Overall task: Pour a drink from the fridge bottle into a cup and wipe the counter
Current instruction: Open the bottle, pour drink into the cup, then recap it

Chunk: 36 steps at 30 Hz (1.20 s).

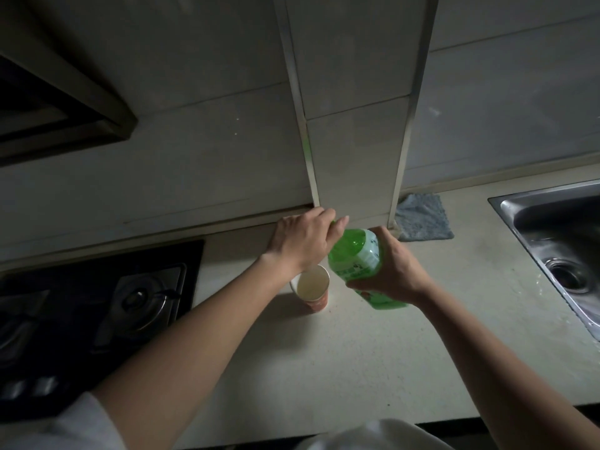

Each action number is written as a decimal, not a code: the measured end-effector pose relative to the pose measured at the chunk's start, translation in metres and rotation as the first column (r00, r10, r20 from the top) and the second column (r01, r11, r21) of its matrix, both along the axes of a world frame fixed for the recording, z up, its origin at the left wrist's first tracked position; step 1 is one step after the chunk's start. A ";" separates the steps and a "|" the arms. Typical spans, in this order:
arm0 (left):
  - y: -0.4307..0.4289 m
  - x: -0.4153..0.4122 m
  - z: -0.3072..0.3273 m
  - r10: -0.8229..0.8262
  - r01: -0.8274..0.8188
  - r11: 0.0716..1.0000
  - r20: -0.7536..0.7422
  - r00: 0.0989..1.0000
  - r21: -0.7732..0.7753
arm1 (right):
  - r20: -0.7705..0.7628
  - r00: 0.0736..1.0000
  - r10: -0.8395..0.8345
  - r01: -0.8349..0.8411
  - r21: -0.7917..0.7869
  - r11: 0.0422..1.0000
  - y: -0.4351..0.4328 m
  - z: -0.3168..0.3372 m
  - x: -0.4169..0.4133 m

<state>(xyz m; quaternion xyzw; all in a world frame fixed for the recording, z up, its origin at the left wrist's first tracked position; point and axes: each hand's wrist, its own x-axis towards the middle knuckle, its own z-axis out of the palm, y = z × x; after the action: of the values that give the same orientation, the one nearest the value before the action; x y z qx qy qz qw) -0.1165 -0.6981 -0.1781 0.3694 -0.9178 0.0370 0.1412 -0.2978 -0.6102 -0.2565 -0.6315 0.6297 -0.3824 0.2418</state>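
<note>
The green bottle [355, 254] is up in the air over the worktop [357, 368], held in both hands. It leans. Its top points away toward the wall and a bit left, and its bottom points back toward the person and a bit right.

The right hand [389, 271] is wrapped round the fat middle of the bottle. The left hand [302, 241] is curled over the top, where the cap would be. I cannot see the cap, so I cannot tell if it is on or off.

The cup [313, 285] stands on the worktop, just below and left of the bottle. The left wrist is right above it. The inside looks pale, and I cannot tell if there is drink in it.

To pour, I think the bottle's top must tip down and left to the cup's rim, and the left hand must get out of the way first.

The stove [97, 303] is close on the cup's left. The sink [496, 203] is well off at the right edge. A grey cloth [422, 219] lies at the back edge by the wall, nearer the right hand. There is bare worktop toward the front edge.
</note>
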 end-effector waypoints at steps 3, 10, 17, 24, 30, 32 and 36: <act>-0.003 0.003 0.008 -0.072 0.075 0.994 -0.040 0.997 0.077 | 0.023 1.000 -0.007 0.006 0.027 1.000 0.001 0.001 -0.002; -0.009 0.009 0.009 -0.238 0.258 0.960 -0.169 0.956 0.112 | 0.022 1.000 0.004 -0.004 0.016 1.000 0.000 0.009 -0.001; -0.005 -0.001 0.008 -0.178 0.188 0.981 -0.162 0.971 0.051 | 0.012 1.000 0.015 -0.015 0.010 1.000 -0.002 0.013 0.001; -0.009 0.011 0.024 -0.162 0.196 0.915 -0.125 0.979 0.353 | 0.004 1.000 0.016 -0.016 0.015 1.000 0.001 0.013 -0.004; -0.016 0.022 0.031 -0.248 0.248 0.911 -0.041 0.968 0.329 | -0.012 1.000 0.006 -0.006 0.009 1.000 0.001 0.015 -0.006; -0.017 0.020 0.033 -0.228 0.207 0.929 0.033 0.973 0.306 | -0.016 1.000 0.014 -0.014 0.010 1.000 0.000 0.015 -0.005; -0.019 0.019 0.036 -0.205 0.161 0.934 0.108 0.973 0.318 | -0.046 0.999 0.026 -0.026 0.006 1.000 0.000 0.016 -0.004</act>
<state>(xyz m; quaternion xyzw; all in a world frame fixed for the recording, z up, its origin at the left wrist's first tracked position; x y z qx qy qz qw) -0.0978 -0.7173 -0.1419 0.2962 -0.9503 -0.0938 0.0204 -0.3015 -0.6102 -0.2410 -0.6476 0.6279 -0.3629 0.2338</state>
